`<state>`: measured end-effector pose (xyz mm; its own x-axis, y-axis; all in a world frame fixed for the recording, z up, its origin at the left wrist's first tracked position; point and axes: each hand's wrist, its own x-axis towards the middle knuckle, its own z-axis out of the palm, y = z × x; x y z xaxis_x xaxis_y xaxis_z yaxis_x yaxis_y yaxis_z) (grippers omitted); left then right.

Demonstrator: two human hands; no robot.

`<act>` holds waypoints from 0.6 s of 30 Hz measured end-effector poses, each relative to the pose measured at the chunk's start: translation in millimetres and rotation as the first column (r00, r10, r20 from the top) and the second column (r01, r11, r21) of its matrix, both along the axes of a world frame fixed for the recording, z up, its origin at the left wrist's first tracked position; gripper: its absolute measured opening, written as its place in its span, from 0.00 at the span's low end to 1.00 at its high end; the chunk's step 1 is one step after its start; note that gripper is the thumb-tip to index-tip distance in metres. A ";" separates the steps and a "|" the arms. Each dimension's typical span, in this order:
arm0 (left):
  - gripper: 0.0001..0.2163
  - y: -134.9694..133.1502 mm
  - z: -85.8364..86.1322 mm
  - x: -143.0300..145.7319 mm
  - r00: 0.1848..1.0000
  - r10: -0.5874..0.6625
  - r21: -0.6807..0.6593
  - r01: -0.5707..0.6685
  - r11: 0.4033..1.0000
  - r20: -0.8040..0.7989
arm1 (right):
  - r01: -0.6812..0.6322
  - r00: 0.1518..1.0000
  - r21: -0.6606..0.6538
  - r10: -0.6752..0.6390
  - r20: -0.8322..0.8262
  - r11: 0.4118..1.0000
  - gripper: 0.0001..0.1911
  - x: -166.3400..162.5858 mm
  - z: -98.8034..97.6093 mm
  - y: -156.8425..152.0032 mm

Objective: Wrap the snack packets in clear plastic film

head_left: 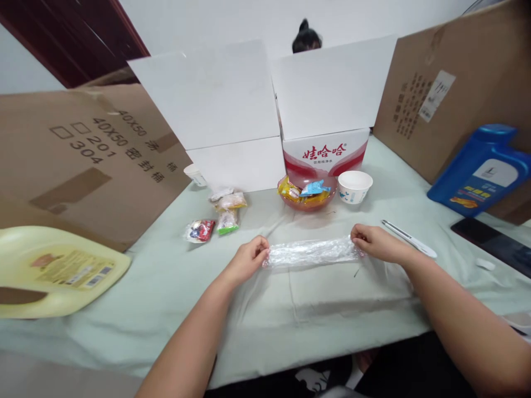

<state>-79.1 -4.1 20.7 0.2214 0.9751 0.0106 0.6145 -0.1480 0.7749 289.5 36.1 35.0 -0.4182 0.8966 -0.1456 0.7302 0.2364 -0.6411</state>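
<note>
A strip of clear, crinkled plastic film (311,253) is stretched between my two hands, just above or on the pale green cloth. My left hand (252,257) pinches its left end between thumb and fingers. At the opposite end, my right hand (375,242) grips the film the same way. A white utility knife or pen-like tool (409,239) lies just right of my right hand. Beyond the film stands a reddish translucent bowl (307,207) with yellow and blue snack packets in it. Beside the bowl is a white paper cup (355,187).
Several wrapped snacks (227,213) lie back left, near another paper cup (194,174). A yellow jug (62,271) is at the left, a blue bottle (481,171) and a phone (493,246) at the right. Cardboard boxes (103,149) and white panels (232,99) wall the table; a person's head shows behind.
</note>
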 end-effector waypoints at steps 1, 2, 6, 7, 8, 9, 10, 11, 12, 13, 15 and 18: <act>0.05 1.7 -3.1 1.4 0.999 0.035 0.032 -0.033 0.999 -0.042 | 0.046 0.998 0.032 -0.048 0.049 0.998 0.05 -3.6 -3.1 1.2; 0.04 3.2 -5.6 3.1 0.993 0.068 0.061 -0.062 0.996 -0.096 | 0.077 0.991 0.064 -0.083 0.100 0.995 0.06 -7.5 -5.7 1.9; 0.03 5.8 -10.2 13.0 0.908 0.171 0.140 -0.125 0.982 -0.384 | 0.089 0.941 0.205 -0.150 0.302 0.975 0.09 -20.6 -13.9 2.2; 0.03 5.7 -10.5 15.8 0.878 0.183 0.149 -0.130 0.980 -0.441 | 0.082 0.925 0.236 -0.162 0.344 0.968 0.09 -22.5 -15.8 2.2; 0.04 5.4 -10.6 18.3 0.855 0.192 0.153 -0.133 0.979 -0.482 | 0.076 0.908 0.258 -0.174 0.381 0.963 0.10 -23.8 -17.5 2.3; 0.05 4.9 -10.7 20.3 0.840 0.198 0.154 -0.138 0.979 -0.506 | 0.072 0.891 0.276 -0.187 0.414 0.958 0.10 -24.5 -18.8 2.3; 0.06 4.2 -10.6 21.9 0.830 0.208 0.158 -0.146 0.977 -0.518 | 0.074 0.874 0.298 -0.206 0.441 0.952 0.11 -24.7 -19.5 2.0; 0.07 3.4 -10.4 23.0 0.820 0.230 0.177 -0.159 0.971 -0.524 | 0.079 0.858 0.328 -0.231 0.458 0.941 0.12 -24.6 -19.5 1.3; 0.08 2.5 -10.1 23.7 0.805 0.265 0.221 -0.170 0.960 -0.531 | 0.084 0.847 0.371 -0.262 0.462 0.925 0.13 -24.6 -18.7 0.1; 0.09 1.4 -9.9 24.3 0.789 0.308 0.288 -0.174 0.942 -0.531 | 0.082 0.847 0.424 -0.287 0.448 0.902 0.14 -24.9 -17.4 -1.9; 0.10 -1.2 -10.3 26.2 0.779 0.371 0.453 -0.126 0.882 -0.506 | 0.034 0.889 0.528 -0.267 0.373 0.849 0.16 -27.9 -14.4 -7.9; 0.16 -6.3 -15.9 32.8 0.825 0.196 0.531 0.143 0.835 -0.530 | -0.204 0.954 0.577 0.028 0.298 0.791 0.25 -40.3 -16.0 -19.7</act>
